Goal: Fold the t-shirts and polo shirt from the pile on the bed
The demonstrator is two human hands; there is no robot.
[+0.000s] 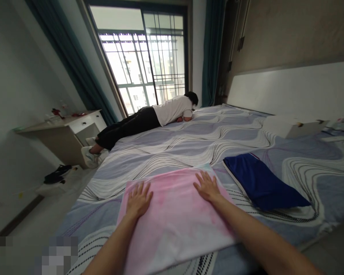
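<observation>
A pink and white cloth (174, 217) lies spread out on the patterned bed sheet (172, 152). My left hand (139, 200) rests flat on the cloth's upper left part, its fingers spread. Near the upper right corner, my right hand (206, 186) presses on the cloth with the fingers apart. Neither hand grips anything. To the right of the cloth is a dark blue folded cloth (263, 181) with a pale edge along its left side.
A person (149, 118) in a white top and black trousers lies across the bed's far side. A white box (292, 126) sits near the headboard (292, 88). At the left stand a desk (60, 133) and dark shoes (57, 174) beyond the bed's edge.
</observation>
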